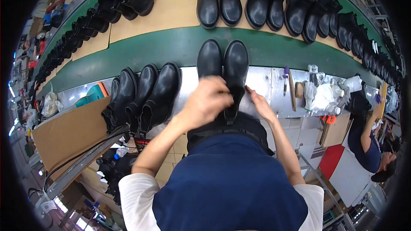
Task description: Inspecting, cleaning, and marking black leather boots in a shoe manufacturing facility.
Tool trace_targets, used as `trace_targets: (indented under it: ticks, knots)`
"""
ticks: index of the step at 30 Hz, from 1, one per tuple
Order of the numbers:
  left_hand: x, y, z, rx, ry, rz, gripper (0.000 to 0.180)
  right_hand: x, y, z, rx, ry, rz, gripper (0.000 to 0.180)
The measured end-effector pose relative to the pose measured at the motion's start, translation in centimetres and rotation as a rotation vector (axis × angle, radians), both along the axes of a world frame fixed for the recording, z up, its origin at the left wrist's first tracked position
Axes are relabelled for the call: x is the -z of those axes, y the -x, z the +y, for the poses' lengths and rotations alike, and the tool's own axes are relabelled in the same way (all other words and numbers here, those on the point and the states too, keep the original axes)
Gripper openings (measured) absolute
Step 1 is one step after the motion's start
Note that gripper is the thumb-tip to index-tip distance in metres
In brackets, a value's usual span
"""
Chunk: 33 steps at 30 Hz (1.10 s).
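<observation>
Two black leather ankle boots stand side by side in front of me, toes pointing away: the left boot (209,60) and the right boot (236,62). My left hand (209,102), smeared by motion with its fingers curled, is over the heel end of the pair and covers much of the left boot's shaft. Whether it grips anything cannot be made out. At the right boot's outer side is my right hand (261,106), its fingers stretched forward, the tips close to or touching the leather.
A green conveyor belt (150,50) with cardboard sheets (175,6) carries rows of black boots. More boots (160,90) stand left on the metal ledge (261,81). Right are a purple-capped pen (286,77), a wooden stick (292,90) and plastic bags (324,96). A co-worker (364,145) is far right.
</observation>
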<state>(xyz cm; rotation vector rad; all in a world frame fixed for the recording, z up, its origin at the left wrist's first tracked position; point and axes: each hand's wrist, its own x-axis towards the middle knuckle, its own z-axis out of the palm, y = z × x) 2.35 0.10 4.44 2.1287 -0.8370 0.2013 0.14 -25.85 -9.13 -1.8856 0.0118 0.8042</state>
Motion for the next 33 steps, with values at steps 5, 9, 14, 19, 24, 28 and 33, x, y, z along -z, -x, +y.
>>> trace_targets:
  ticks: [5, 9, 14, 19, 24, 28, 33]
  knots:
    - [10.5, 1.0, 5.0, -0.946, 0.433, 0.978, 0.058, 1.7, -1.3, 1.1, 0.376, -0.1, 0.196, 0.081]
    - [14.0, 1.1, 4.5, -0.76, 0.729, 1.56, 0.101, -1.9, -3.8, 5.4, 0.368, -0.099, 0.358, 0.087]
    - [4.9, 0.9, 3.5, -0.475, 0.843, 1.298, 0.096, -1.2, -3.5, 2.7, 0.505, -0.772, 0.732, 0.066]
    - [1.8, 0.9, 1.8, -0.396, 0.803, 1.262, 0.089, -2.2, -2.5, 3.1, 0.499, -0.853, 0.524, 0.063]
    - [8.6, 0.1, 2.8, -0.503, 0.873, 1.364, 0.076, -6.1, -3.1, 3.3, 0.523, -0.469, 0.085, 0.075]
    - [10.8, 0.7, 1.7, -0.226, 1.424, 1.607, 0.072, -8.0, -4.5, 4.1, 0.498, -0.488, 0.003, 0.081]
    - [7.9, 0.5, -1.3, -0.172, 1.594, 1.515, 0.072, -9.2, -4.9, 4.8, 0.427, -0.315, -0.408, 0.081]
